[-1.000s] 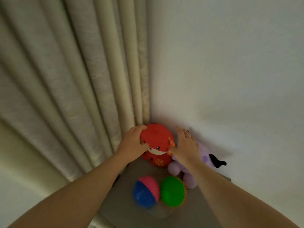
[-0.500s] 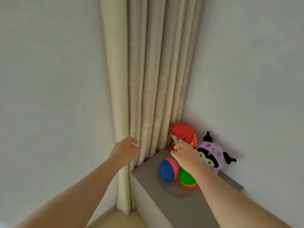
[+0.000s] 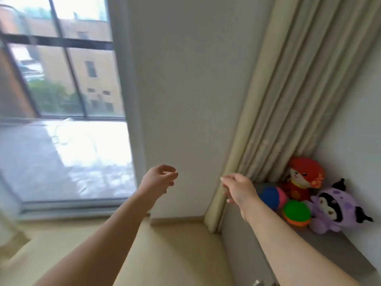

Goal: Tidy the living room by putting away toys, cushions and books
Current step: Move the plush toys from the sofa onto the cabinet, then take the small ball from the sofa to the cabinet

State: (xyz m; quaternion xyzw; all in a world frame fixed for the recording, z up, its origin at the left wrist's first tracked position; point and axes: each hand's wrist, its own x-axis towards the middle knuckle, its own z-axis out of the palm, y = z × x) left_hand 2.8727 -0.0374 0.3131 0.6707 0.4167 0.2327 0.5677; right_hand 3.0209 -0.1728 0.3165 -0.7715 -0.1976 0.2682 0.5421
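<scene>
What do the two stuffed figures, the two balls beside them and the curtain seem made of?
Red figure: plush fabric, matte, fuzzy, softly rounded. Purple figure: plush too, fuzzy outline. Green ball: probably soft rubber or plastic, orange spiky fringe at its rim. Blue and pink ball: likely similar, too blurred to confirm. Curtain: matte cream woven cloth, hanging in deep folds.

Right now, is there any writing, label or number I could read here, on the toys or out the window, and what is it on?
Nothing here can be read as text.
On the red plush toy: gold marks on its belly and side flap, too blurred to read.
On the purple plush toy, the blue and pink ball, the green ball and through the window: no writing shows.
</scene>
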